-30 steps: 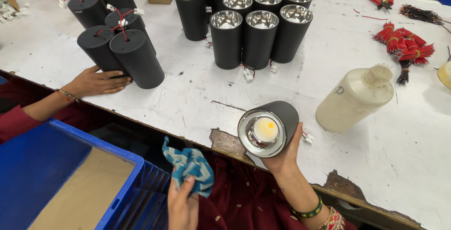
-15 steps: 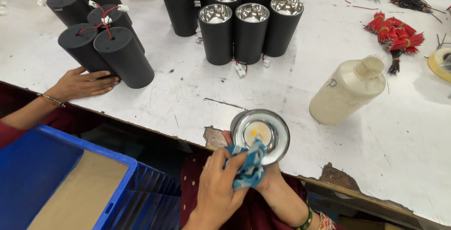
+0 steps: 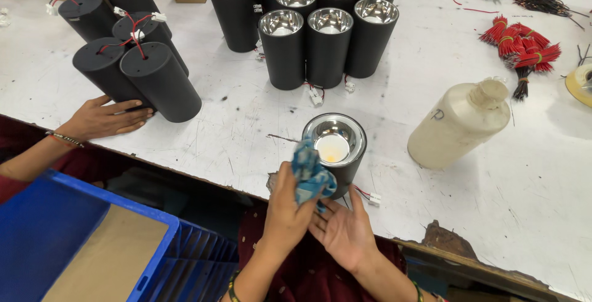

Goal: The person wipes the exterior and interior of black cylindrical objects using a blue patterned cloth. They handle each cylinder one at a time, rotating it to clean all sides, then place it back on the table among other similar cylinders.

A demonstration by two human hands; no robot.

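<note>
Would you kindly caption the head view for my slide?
Left hand presses a blue cloth to a black cylindrical lamp steadied by the right hand on a white table.

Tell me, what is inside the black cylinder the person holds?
Inside the black cylinder sits a shiny silver reflector around a pale yellowish disc. The blue cloth in the left hand covers its near rim.

The blue cloth and left hand hide the lamp's near side.

Both forearms are coming up from the near edge of the tabletop. The left hand is curling its fingers shut around a bunched grip, thumb uppermost. The right hand is lying palm-up just beside it, fingers spread and slightly cupped, touching the left hand.
</note>
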